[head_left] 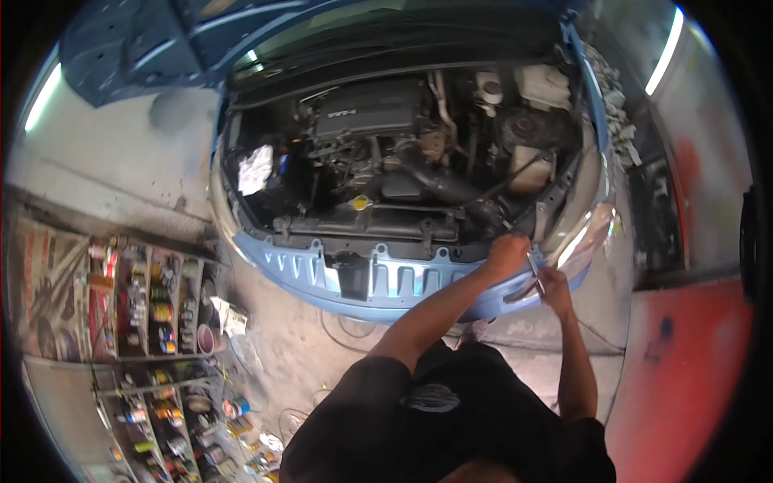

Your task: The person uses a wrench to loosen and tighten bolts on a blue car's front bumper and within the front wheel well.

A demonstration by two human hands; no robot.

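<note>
My left hand (509,254) is closed at the front edge of the engine bay, beside the headlight (581,243) on the right. What its fingers hold, if anything, is hidden. A little nearer and to the right, my right hand (554,288) grips a slim shiny metal tool (533,264) that slants up toward the left hand. The tool's far end is not clear enough to name its kind. Both hands are over the corner of the light blue bumper (386,278) of a car.
Under the raised blue hood (177,40) lies the engine (366,109), with a yellow cap (360,203) near the front. A white cloth or paper (256,170) rests on its left side. Shelves (157,302) of cans and bottles stand left; a red panel (684,378) stands right.
</note>
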